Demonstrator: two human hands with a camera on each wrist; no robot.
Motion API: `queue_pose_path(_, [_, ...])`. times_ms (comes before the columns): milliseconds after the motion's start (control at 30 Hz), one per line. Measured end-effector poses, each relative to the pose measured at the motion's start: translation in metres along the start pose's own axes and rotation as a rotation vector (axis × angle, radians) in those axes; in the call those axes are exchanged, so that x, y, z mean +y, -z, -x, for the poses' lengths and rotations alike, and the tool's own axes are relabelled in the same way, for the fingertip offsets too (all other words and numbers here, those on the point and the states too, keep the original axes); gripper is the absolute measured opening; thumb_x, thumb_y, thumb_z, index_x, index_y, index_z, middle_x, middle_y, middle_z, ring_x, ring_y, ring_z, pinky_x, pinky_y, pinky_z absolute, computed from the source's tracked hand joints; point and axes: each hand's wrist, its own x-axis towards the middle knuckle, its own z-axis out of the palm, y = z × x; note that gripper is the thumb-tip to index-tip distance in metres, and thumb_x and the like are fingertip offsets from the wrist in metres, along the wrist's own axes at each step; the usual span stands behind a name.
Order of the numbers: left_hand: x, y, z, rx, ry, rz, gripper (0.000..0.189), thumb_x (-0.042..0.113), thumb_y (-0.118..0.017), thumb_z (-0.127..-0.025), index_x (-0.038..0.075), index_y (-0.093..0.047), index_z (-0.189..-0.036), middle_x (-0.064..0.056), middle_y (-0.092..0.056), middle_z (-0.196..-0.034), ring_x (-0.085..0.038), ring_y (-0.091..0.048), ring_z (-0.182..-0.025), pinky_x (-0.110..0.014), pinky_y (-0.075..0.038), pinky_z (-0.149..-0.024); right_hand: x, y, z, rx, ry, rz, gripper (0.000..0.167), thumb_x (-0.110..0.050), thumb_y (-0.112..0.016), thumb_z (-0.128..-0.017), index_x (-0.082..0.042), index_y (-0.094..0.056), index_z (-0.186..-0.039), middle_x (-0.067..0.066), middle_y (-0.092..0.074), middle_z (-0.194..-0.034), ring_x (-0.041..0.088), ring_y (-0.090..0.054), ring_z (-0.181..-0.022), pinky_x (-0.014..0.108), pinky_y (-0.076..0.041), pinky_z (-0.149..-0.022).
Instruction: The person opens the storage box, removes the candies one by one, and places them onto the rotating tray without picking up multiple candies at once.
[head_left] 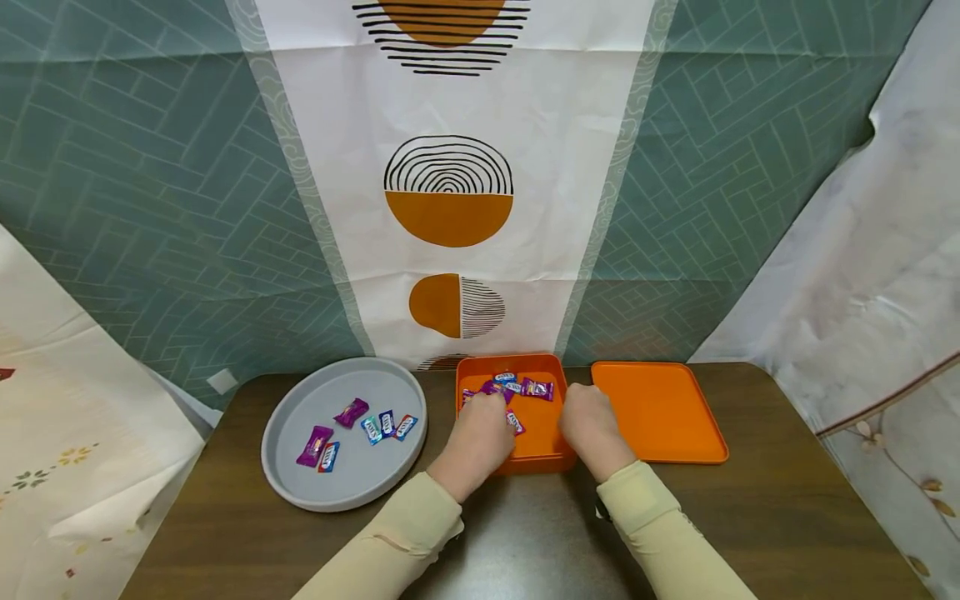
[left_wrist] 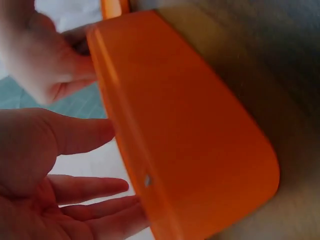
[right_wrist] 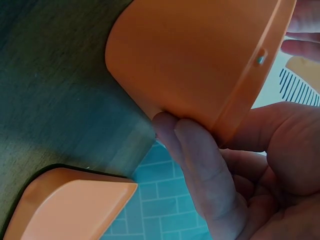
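Note:
An orange box [head_left: 537, 427] stands at the middle of the table, holding several small wrapped candies [head_left: 537, 389] in purple and blue wrappers. My right hand [head_left: 596, 421] grips the box's right wall, thumb on the rim side and fingers [right_wrist: 200, 155] against the outside. Over the box's front left part reaches my left hand [head_left: 480, 433]. Its thumb and fingers [left_wrist: 92, 190] are extended and loosely spread at the rim. Some left fingertips are hidden behind the box wall, and no candy shows between them.
A round grey tray [head_left: 300, 487] on the left bears several candies [head_left: 315, 446]. To the right of the box lies a flat orange lid or tray [head_left: 660, 412]. A patterned cloth [head_left: 450, 108] hangs behind the dark wooden table [head_left: 780, 500].

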Motion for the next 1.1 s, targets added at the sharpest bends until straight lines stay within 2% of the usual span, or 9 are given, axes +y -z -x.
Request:
queue_pose_path(133, [0.004, -0.011, -0.003, -0.066, 0.01, -0.044, 0.03, 0.018, -0.077, -0.07, 0.001, -0.066, -0.093, -0.01, -0.066, -0.083, -0.021, -0.058, -0.067, -0.036, -0.057, -0.073, 0.001, 0.0, -0.001, -0.001, -0.002, -0.004, 0.028, -0.013, -0.073, -0.077, 0.004, -0.062, -0.096, 0.015, -0.064, -0.08, 0.023, -0.054, -0.056, 0.032, -0.054, -0.054])
queue_pose_path(200, [0.003, -0.014, -0.004, -0.067, -0.004, -0.089, 0.028, 0.018, -0.077, -0.069, 0.001, -0.067, -0.089, -0.009, -0.066, -0.08, -0.02, -0.058, -0.065, -0.035, -0.056, -0.072, 0.001, 0.0, -0.001, -0.007, -0.013, -0.009, 0.029, -0.014, -0.074, -0.077, 0.004, -0.062, -0.097, 0.015, -0.064, -0.078, 0.022, -0.054, -0.055, 0.031, -0.054, -0.052])
queue_pose_path(367, [-0.002, -0.023, -0.005, -0.042, 0.002, -0.141, 0.025, 0.019, -0.075, -0.07, 0.0, -0.068, -0.085, -0.01, -0.067, -0.078, -0.022, -0.058, -0.064, -0.037, -0.056, -0.069, 0.0, 0.0, 0.0, -0.007, -0.015, -0.006, 0.03, -0.015, -0.074, -0.076, 0.004, -0.063, -0.097, 0.015, -0.064, -0.078, 0.022, -0.054, -0.055, 0.032, -0.054, -0.053])
queue_pose_path(567, [-0.007, -0.026, -0.007, -0.032, -0.001, -0.129, 0.028, 0.018, -0.076, -0.067, 0.0, -0.068, -0.087, -0.011, -0.068, -0.079, -0.023, -0.059, -0.064, -0.037, -0.057, -0.071, -0.001, 0.0, 0.0, 0.01, -0.005, 0.001, 0.028, -0.014, -0.074, -0.076, 0.004, -0.064, -0.094, 0.015, -0.064, -0.078, 0.023, -0.054, -0.056, 0.034, -0.055, -0.055])
queue_pose_path(767, [-0.012, -0.03, -0.011, 0.001, -0.025, -0.12, 0.023, 0.014, -0.075, -0.07, 0.0, -0.068, -0.087, -0.011, -0.068, -0.079, -0.023, -0.062, -0.066, -0.036, -0.057, -0.071, 0.0, 0.0, 0.0, 0.004, -0.011, 0.002, 0.028, -0.014, -0.074, -0.076, 0.004, -0.063, -0.095, 0.014, -0.063, -0.075, 0.022, -0.054, -0.054, 0.032, -0.054, -0.053])
queue_pose_path(933, [-0.014, -0.031, -0.013, 0.029, -0.019, -0.116, 0.02, 0.012, -0.075, -0.072, 0.0, -0.069, -0.087, -0.012, -0.068, -0.081, -0.023, -0.063, -0.068, -0.036, -0.057, -0.069, -0.001, -0.001, -0.001, -0.002, -0.013, 0.002, 0.028, -0.014, -0.073, -0.077, 0.004, -0.063, -0.095, 0.014, -0.062, -0.074, 0.022, -0.053, -0.053, 0.03, -0.053, -0.05])
queue_pose_path(1100, [-0.015, -0.033, -0.013, 0.021, -0.007, -0.128, 0.02, 0.013, -0.073, -0.077, 0.002, -0.068, -0.093, -0.011, -0.067, -0.082, -0.023, -0.062, -0.07, -0.037, -0.057, -0.071, -0.002, -0.001, 0.0, -0.012, -0.018, -0.004, 0.029, -0.015, -0.074, -0.077, 0.004, -0.063, -0.096, 0.013, -0.062, -0.074, 0.022, -0.053, -0.053, 0.029, -0.052, -0.049])
